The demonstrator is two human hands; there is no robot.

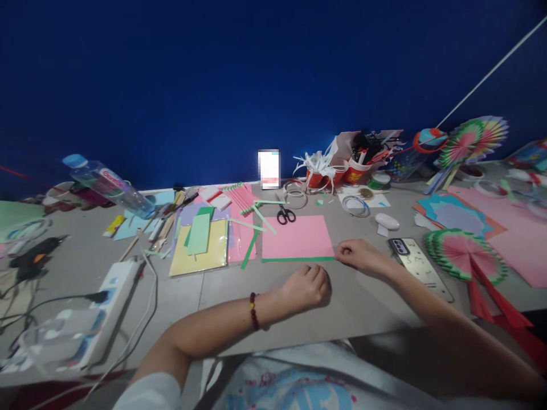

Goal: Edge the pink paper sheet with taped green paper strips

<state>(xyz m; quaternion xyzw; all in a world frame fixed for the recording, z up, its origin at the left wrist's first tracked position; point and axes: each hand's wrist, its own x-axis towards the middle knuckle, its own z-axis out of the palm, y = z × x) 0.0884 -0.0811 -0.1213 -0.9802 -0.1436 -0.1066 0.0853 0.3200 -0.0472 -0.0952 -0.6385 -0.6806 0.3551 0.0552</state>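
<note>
Right hand [361, 254]: fingers pinched on the right end of a thin green strip [299, 259], which lies along the near edge of a pink sheet [296, 237] flat on the grey worktop [350, 307]. Left hand [305, 287]: fingers curled into a loose fist, holding nothing, resting on the worktop just in front of the sheet. Black scissors [286, 215] lie just behind the sheet; a phone [421, 267] lies beside the right forearm.
</note>
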